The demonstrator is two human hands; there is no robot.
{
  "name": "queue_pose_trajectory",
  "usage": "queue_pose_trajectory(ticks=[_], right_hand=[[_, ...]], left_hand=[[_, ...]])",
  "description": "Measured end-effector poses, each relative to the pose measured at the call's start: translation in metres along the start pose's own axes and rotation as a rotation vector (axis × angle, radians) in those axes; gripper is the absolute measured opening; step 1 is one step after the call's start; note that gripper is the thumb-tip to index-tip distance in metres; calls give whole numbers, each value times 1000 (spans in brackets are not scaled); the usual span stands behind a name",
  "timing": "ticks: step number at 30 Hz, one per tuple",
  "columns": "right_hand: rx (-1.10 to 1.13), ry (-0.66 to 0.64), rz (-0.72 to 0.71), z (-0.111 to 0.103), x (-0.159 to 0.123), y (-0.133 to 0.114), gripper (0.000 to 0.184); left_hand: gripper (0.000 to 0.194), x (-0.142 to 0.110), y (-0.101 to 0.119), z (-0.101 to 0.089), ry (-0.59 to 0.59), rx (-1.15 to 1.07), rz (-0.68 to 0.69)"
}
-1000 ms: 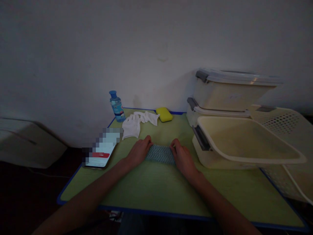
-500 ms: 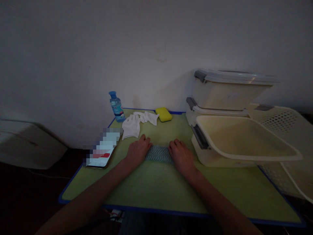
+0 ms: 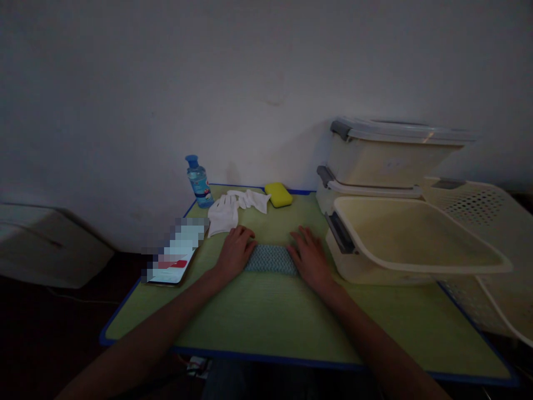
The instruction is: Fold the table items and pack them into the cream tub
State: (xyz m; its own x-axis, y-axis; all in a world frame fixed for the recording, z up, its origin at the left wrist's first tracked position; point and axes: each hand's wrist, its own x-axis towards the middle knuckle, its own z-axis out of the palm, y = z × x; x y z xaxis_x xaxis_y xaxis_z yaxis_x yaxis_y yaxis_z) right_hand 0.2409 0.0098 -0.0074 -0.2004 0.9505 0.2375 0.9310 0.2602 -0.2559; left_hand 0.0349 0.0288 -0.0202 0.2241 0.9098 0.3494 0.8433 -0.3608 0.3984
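Observation:
A flat, narrow strip of blue-grey patterned cloth (image 3: pixel 271 259), seemingly folded, lies crosswise in the middle of the table. My left hand (image 3: pixel 236 251) rests at its left end, thumb by the cloth's edge and fingers apart and slightly bent. At the right end is my right hand (image 3: pixel 308 256), its fingers spread over the tabletop and the thumb close to the cloth. Neither hand grips the cloth. Each hand hides a little of the cloth's end.
The green table (image 3: pixel 266 316) has a blue rim. A phone (image 3: pixel 179 258) lies left, with white gloves (image 3: pixel 224 214), a blue bottle (image 3: pixel 200 183) and a yellow sponge (image 3: pixel 278 195) behind. On the right stand an open cream bin (image 3: pixel 345 266), stacked lidded boxes (image 3: pixel 387 161) and a perforated basket (image 3: pixel 495 205).
My fingers have loosened from the cloth's ends and opened. Both hands have shifted slightly outward, so more of the cloth shows between them.

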Motion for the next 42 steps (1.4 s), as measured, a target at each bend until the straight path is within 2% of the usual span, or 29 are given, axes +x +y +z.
queue_pose_trajectory(ticks=[4, 8, 10, 13, 17, 21, 35, 42], right_hand=[[71, 114, -99, -4, -1, -1, 34], [80, 201, -275, -11, -11, -12, 36], [74, 187, -375, -12, -19, -19, 38], [27, 99, -458, -9, -26, -26, 41], [-34, -15, -431, 1, -24, -25, 45], [-48, -72, -416, 5, -19, -20, 48], [-14, -159, -421, 0, -15, -21, 49], [49, -94, -409, -2, -15, -19, 45]], left_hand=[[6, 0, 2, -5, 66, -92, -5], [12, -10, 17, -16, 178, -21, 68], [16, -19, 26, -19, 215, 30, 156], [24, -33, 35, -18, 143, 77, 294], [40, -40, 35, -5, -9, 178, 334], [50, -39, 30, 3, -93, 237, 339], [53, -39, 33, 4, -177, 259, 299], [51, -38, 30, -3, -202, 119, 258]])
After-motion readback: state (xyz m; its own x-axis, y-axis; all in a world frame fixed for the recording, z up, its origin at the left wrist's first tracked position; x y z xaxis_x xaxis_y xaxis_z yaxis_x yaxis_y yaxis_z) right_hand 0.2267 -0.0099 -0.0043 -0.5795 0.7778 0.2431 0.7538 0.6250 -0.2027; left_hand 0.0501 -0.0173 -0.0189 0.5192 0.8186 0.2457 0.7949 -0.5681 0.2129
